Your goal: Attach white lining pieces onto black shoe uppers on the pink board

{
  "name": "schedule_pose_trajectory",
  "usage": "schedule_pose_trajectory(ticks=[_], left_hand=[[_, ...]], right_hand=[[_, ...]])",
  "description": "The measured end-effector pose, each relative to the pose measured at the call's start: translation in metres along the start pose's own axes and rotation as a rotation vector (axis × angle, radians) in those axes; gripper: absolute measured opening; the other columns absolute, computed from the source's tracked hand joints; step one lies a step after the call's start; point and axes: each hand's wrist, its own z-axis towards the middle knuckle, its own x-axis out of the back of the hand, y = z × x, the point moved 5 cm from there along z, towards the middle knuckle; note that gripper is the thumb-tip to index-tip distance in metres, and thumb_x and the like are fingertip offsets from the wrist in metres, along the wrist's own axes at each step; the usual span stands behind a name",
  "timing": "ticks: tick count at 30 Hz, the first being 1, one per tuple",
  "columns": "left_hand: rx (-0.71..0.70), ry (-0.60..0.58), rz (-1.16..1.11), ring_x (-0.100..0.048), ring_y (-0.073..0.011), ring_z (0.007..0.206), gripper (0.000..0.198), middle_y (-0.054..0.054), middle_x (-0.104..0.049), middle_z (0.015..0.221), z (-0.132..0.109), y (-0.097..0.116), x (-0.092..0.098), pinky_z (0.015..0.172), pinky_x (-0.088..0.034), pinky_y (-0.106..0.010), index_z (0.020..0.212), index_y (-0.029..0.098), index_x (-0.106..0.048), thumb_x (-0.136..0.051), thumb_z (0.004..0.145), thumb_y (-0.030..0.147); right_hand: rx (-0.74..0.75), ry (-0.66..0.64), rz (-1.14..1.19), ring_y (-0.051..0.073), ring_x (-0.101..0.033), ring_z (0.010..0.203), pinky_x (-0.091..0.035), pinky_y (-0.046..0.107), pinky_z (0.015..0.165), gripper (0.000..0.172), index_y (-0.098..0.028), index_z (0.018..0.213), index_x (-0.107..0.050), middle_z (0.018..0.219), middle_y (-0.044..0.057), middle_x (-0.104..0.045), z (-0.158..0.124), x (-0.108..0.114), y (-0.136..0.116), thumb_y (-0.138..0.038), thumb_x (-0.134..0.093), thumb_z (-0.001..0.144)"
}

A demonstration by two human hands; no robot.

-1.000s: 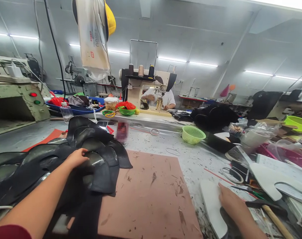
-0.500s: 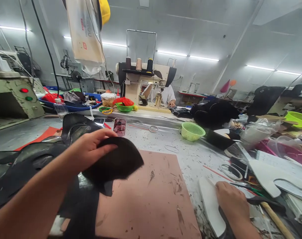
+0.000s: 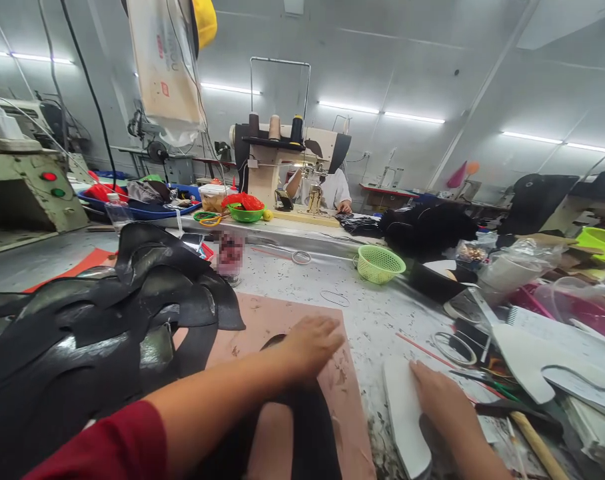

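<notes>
My left hand (image 3: 310, 345) lies palm down on the pinkish cutting mat (image 3: 282, 317), fingers flat, pressing a black leather piece (image 3: 302, 427) that shows under my forearm. A pile of black leather pieces (image 3: 107, 313) covers the table to the left. My right hand (image 3: 435, 397) rests flat with fingers together on a white shoe-shaped template (image 3: 402, 417) at the mat's right edge. Neither hand grips anything that I can see.
A green mesh basket (image 3: 380, 263), a phone (image 3: 231, 255) and a water bottle (image 3: 113, 212) stand beyond the mat. White patterns, tools and a wooden handle (image 3: 537, 443) crowd the right side. A person sews at a machine (image 3: 292, 160) across the table.
My left hand has carried the black piece from the pile down onto the mat and laid it flat. The right hand has stayed on the white template.
</notes>
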Motion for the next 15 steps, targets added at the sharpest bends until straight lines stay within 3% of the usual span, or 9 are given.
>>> schedule_pose_trajectory(ticks=[4,7,11,15], left_hand=[[-0.093,-0.077,0.017,-0.046,-0.0244,0.111,0.025,-0.014,-0.053,0.119,0.053,0.051,-0.026,0.086,-0.038,-0.036,0.099,0.014,-0.056,-0.053,0.079,0.028],[-0.035,-0.146,0.019,-0.051,-0.0253,0.102,0.035,-0.016,-0.059,0.107,0.084,0.073,-0.053,0.08,-0.04,-0.036,0.101,0.009,-0.056,-0.053,0.08,0.037],[0.083,-0.182,-0.008,-0.051,-0.0268,0.102,0.054,-0.02,-0.057,0.111,0.108,0.08,-0.077,0.077,-0.04,-0.036,0.114,0.002,-0.047,-0.054,0.078,0.042],[0.118,-0.146,-0.036,-0.051,-0.0251,0.104,0.063,-0.017,-0.054,0.116,0.116,0.077,-0.083,0.077,-0.041,-0.035,0.124,0.006,-0.037,-0.053,0.078,0.045]], right_hand=[[0.039,0.078,-0.076,0.021,-0.061,0.095,-0.041,0.038,0.089,0.043,-0.015,0.099,-0.062,0.106,0.013,-0.064,-0.008,0.012,-0.01,0.004,-0.033,0.073],[0.016,0.158,-0.094,0.021,-0.062,0.09,-0.039,0.038,0.089,0.04,-0.015,0.097,-0.062,0.101,0.013,-0.066,-0.013,0.01,-0.011,0.003,-0.034,0.074],[-0.025,0.235,-0.067,0.023,-0.062,0.081,-0.041,0.035,0.078,0.038,-0.013,0.099,-0.058,0.088,0.013,-0.066,-0.019,0.009,-0.009,0.001,-0.035,0.074],[-0.018,0.215,-0.076,0.023,-0.059,0.072,-0.039,0.035,0.068,0.024,-0.017,0.076,-0.057,0.073,0.009,-0.062,-0.017,0.017,-0.005,-0.006,-0.035,0.077]])
